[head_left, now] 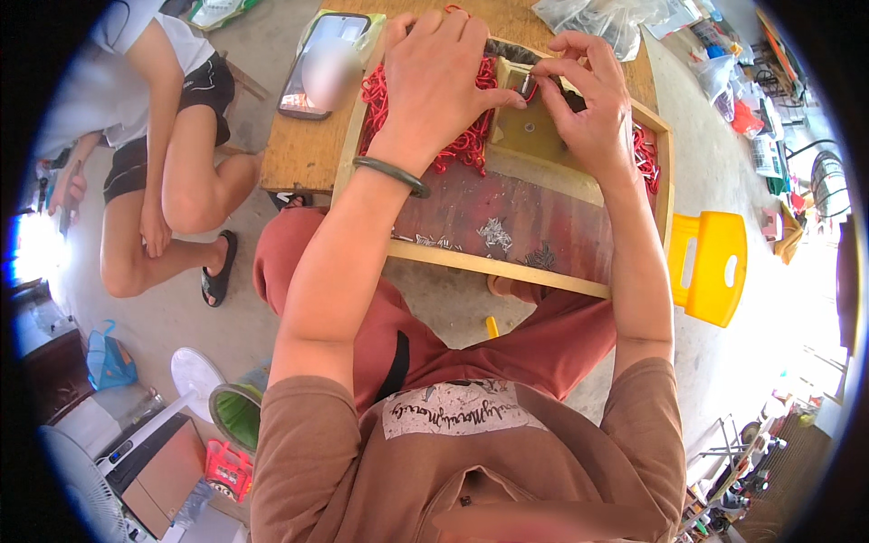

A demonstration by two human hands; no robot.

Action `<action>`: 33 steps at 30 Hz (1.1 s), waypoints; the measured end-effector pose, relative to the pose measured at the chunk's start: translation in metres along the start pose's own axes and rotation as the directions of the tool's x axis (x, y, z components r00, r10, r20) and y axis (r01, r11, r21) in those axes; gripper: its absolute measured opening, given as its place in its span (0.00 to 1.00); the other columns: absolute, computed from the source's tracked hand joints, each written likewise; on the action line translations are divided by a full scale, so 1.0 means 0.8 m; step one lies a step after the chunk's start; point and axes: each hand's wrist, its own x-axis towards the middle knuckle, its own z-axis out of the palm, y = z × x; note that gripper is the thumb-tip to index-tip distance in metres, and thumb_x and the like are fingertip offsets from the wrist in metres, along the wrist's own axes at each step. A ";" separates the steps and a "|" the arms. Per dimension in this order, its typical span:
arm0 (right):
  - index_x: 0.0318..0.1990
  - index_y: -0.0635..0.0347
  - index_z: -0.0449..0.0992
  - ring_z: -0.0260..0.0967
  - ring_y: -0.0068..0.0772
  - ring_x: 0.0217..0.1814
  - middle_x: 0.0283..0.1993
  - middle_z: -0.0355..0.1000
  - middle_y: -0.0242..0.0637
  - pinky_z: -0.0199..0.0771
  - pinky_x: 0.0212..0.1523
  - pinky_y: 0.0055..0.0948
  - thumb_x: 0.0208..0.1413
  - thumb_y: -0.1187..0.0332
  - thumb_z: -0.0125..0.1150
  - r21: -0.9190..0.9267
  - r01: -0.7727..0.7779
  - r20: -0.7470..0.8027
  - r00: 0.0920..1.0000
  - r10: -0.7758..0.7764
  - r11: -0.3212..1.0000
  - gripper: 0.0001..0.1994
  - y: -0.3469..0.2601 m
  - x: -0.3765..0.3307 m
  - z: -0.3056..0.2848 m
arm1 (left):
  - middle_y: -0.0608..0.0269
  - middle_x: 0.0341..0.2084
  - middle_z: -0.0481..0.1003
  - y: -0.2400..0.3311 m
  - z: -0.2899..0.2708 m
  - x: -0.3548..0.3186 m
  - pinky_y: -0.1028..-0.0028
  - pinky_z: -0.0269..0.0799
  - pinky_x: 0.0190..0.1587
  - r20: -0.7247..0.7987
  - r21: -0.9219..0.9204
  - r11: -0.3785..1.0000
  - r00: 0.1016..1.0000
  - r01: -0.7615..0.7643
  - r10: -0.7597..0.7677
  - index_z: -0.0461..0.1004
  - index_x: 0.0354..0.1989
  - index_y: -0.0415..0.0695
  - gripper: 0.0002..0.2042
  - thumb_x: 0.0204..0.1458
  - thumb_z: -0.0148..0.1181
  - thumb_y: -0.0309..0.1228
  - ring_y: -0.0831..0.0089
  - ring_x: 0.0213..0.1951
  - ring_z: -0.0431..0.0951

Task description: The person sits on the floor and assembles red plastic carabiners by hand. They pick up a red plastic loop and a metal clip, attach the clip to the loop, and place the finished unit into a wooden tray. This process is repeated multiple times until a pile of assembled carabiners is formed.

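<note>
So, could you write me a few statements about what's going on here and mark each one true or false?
1. A dark bangle sits on the wrist of the left hand. True.
2. The right hand is holding the phone. False: the phone lies on the wooden table, and the right hand is over the tray.
3. Small silvery pieces lie loose in the tray, near its edge closest to the person. True.
4. The heap in the tray by the left hand is blue. False: it is red.
5. The yellow plastic seat is to the right of the tray. True.
</note>
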 end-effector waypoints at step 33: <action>0.43 0.62 0.81 0.78 0.46 0.50 0.43 0.79 0.42 0.76 0.52 0.39 0.57 0.72 0.71 0.047 -0.148 -0.092 0.984 0.152 0.988 0.09 -0.010 0.002 -0.009 | 0.67 0.35 0.76 -0.003 0.006 -0.002 0.60 0.60 0.57 -0.095 0.058 0.998 0.995 -0.008 0.014 0.77 0.38 0.46 0.35 0.30 0.77 0.63 0.67 0.46 0.75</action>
